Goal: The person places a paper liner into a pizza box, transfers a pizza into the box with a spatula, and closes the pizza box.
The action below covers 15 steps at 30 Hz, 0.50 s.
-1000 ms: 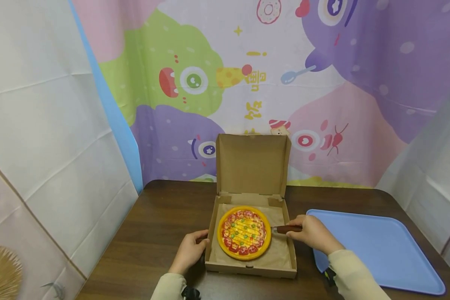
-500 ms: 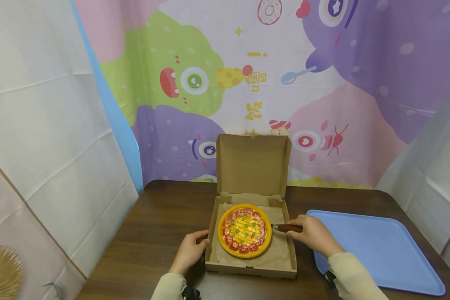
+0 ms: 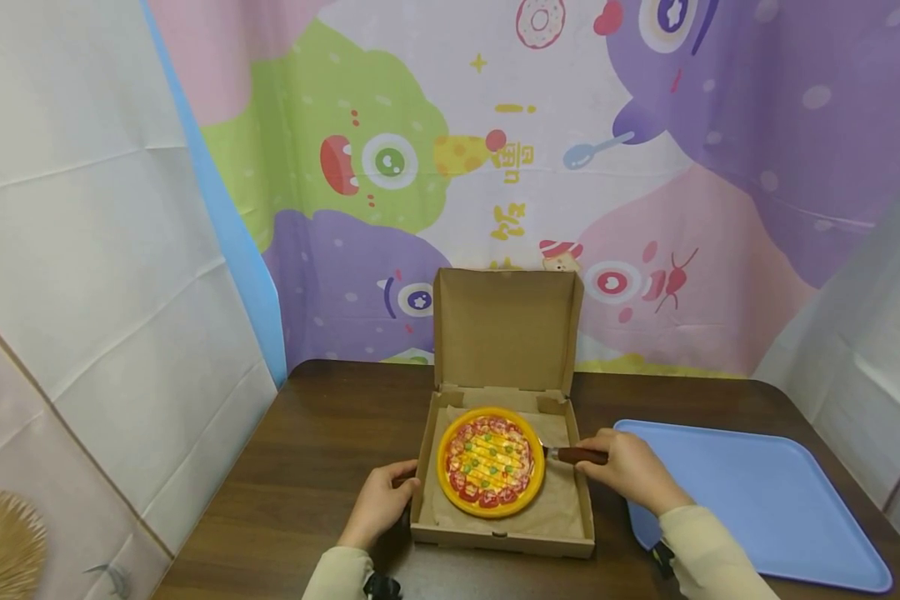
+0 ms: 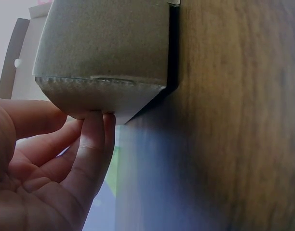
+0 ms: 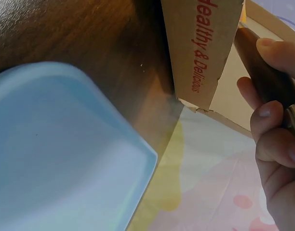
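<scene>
A toy pizza [image 3: 490, 462] with a yellow crust lies in an open cardboard pizza box [image 3: 502, 546], on brown paper. My right hand [image 3: 632, 467] grips the dark wooden handle of a pizza server [image 3: 581, 456] over the box's right wall. A short bit of its metal shows at the crust; the rest of the blade is hidden there. In the right wrist view, fingers and thumb wrap the handle [image 5: 265, 72]. My left hand [image 3: 378, 500] rests its fingertips on the outside of the box's left wall, seen close in the left wrist view [image 4: 97, 115].
A light blue tray [image 3: 757, 500] lies on the brown table [image 3: 307, 467] to the right, partly under my right forearm. The box lid [image 3: 506, 333] stands upright at the back. Behind it hangs a printed cartoon curtain [image 3: 495, 167].
The pizza has shifted very slightly toward the back of the box. The right hand and pizza server have edged a little to the right; the left hand stays at the box wall.
</scene>
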Motion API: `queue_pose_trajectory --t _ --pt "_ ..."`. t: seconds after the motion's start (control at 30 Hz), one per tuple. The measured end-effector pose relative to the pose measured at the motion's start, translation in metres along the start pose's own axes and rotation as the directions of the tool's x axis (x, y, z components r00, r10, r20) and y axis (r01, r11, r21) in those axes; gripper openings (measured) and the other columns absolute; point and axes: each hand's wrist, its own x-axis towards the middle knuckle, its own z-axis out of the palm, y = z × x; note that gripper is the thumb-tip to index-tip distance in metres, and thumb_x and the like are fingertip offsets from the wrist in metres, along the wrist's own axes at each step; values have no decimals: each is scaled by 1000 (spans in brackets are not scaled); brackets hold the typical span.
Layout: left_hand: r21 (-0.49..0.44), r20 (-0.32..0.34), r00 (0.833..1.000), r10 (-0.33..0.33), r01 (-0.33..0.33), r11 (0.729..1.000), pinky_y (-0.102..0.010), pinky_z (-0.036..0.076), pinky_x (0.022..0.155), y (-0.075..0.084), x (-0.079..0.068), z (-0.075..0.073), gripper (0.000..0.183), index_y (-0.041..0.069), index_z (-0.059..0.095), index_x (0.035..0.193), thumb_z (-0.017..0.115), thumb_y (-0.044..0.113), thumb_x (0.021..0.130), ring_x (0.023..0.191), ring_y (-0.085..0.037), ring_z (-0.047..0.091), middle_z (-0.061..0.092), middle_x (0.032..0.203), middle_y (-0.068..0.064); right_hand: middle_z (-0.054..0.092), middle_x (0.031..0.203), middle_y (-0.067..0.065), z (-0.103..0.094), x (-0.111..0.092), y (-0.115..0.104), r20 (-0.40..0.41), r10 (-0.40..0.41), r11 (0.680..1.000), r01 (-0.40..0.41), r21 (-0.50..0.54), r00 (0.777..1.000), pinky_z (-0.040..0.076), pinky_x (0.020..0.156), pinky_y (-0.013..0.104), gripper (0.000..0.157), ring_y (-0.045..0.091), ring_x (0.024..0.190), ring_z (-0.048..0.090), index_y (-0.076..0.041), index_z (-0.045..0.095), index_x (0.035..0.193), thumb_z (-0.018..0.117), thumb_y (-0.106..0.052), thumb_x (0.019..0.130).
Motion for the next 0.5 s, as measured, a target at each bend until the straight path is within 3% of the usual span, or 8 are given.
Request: queue_pose_trajectory --t 0.23,0.5 --pt "12 -1 1000 8 -8 1000 -37 55 82 -1 0 0 33 -11 64 120 61 2 90 97 -28 67 70 110 -24 60 76 -8 0 -1 -2 -42 -41 998 39 -44 998 42 57 23 21 4 64 47 -12 77 104 77 -18 83" --pt "13 -4 1000 8 -8 1000 -38 55 81 0 0 -1 33 -10 64 120 61 3 90 95 -27 68 71 110 -23 58 74 -7 2 -2 -2 -90 -38 995 29 -98 995 42 58 26 23 6 63 48 -12 77 104 77 -18 82"
